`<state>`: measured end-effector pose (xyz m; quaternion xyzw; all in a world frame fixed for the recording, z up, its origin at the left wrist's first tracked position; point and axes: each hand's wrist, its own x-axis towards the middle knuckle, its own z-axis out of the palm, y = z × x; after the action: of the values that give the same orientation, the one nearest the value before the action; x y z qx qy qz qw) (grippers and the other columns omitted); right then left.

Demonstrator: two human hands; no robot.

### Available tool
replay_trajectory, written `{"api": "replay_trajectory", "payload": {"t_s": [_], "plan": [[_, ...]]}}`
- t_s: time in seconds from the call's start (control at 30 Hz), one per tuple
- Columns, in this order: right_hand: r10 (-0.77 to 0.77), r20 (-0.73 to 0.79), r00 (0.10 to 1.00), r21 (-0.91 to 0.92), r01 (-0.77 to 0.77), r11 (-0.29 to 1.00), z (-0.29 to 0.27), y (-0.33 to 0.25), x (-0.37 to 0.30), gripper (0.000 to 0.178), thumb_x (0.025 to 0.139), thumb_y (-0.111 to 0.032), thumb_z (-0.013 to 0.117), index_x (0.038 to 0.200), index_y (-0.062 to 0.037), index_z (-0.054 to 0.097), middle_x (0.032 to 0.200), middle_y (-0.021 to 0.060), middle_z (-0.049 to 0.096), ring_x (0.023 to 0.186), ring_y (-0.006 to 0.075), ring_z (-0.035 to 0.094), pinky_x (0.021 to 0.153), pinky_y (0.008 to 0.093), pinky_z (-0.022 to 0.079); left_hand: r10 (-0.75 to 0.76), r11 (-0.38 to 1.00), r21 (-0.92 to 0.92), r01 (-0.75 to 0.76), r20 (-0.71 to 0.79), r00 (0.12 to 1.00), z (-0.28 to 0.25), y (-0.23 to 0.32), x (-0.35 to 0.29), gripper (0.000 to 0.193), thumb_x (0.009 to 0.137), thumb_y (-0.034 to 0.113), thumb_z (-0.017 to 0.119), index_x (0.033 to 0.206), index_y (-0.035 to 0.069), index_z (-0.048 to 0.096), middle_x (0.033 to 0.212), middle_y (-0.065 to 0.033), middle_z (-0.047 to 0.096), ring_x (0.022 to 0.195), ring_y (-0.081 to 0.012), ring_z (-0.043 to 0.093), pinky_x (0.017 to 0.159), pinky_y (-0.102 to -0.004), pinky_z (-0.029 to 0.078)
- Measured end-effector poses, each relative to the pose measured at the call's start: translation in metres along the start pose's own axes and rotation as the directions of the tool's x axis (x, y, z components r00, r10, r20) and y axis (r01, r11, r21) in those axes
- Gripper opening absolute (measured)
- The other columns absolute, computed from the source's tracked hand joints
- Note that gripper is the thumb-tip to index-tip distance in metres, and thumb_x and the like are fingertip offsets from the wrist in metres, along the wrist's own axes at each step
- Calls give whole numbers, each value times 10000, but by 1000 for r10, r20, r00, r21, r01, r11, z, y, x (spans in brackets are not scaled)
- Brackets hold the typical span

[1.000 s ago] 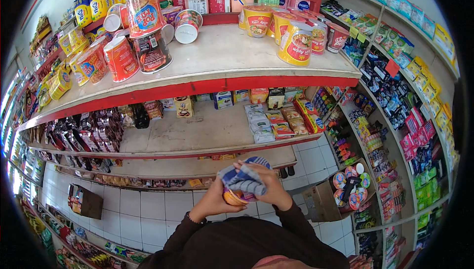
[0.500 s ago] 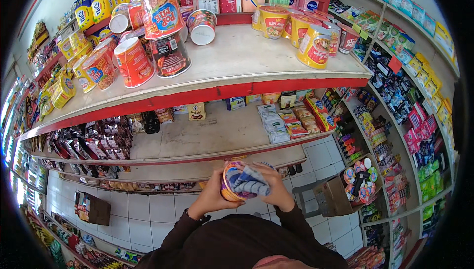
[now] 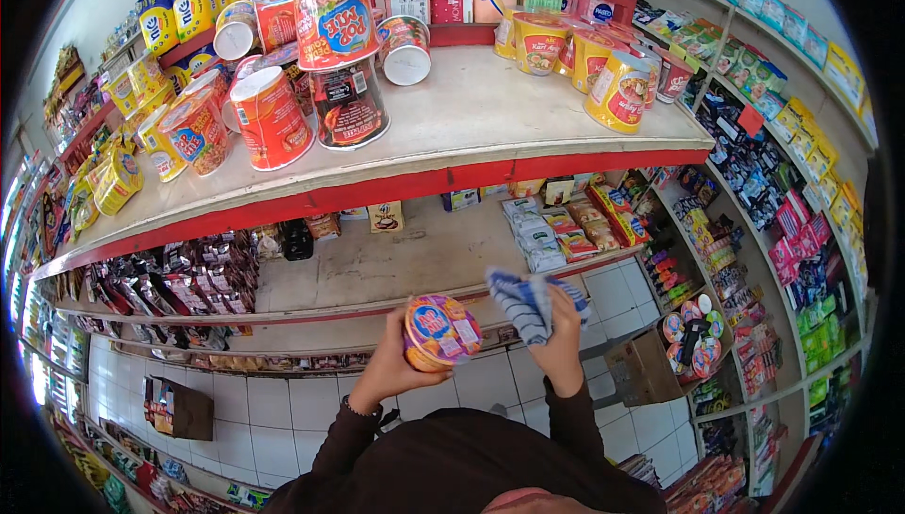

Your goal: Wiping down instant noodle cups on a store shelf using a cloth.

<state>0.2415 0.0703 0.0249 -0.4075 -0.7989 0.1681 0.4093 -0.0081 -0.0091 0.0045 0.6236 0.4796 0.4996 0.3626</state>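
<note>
My left hand (image 3: 394, 361) is closed round an instant noodle cup (image 3: 436, 335), orange-sided with a purple and blue lid that faces up. To its right, my right hand (image 3: 560, 344) grips a blue and white striped cloth (image 3: 528, 306), slightly smeared by motion and apart from the cup. Both hands are in front of the lower shelf. Beyond them, on the top shelf (image 3: 490, 108), several noodle cups (image 3: 273, 118) crowd the left side, one red cup (image 3: 335, 19) stacked on a dark cup (image 3: 349, 104). Yellow noodle cups (image 3: 617, 91) stand at the right.
The shelf's red front edge (image 3: 377, 189) runs across ahead of my hands. A cardboard box (image 3: 646, 368) with several cups stands at the right, beside a grey stool; another box (image 3: 179, 408) sits on the tiled floor at left. Packed shelves (image 3: 754, 222) line the right.
The cloth was over the cup's lid; my right hand has lifted it off to the right, and the lid shows now. The view has shifted slightly.
</note>
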Motion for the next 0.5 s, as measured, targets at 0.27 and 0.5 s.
{"api": "replay_trajectory", "payload": {"t_s": [0.27,0.5], "plan": [[-321,342,883,345,200,917,26,-57,-2,639,750,-235,684,1339,-80,491,1384,80,496,1329,293,403,1096,479,244,224,920,245,-306,313,923,8,-16,1,857,604,267,862,1277,-18,414,1173,-216,553,1166,-389,506,974,-423,405],[-310,363,879,414,146,898,18,-33,-6,557,740,-203,685,1269,-76,567,1341,94,534,1320,290,416,1094,482,262,97,995,-19,-98,-42,994,-2,-7,1,941,602,244,883,1299,12,294,1254,-167,459,1173,-253,505,973,-377,421]]}}
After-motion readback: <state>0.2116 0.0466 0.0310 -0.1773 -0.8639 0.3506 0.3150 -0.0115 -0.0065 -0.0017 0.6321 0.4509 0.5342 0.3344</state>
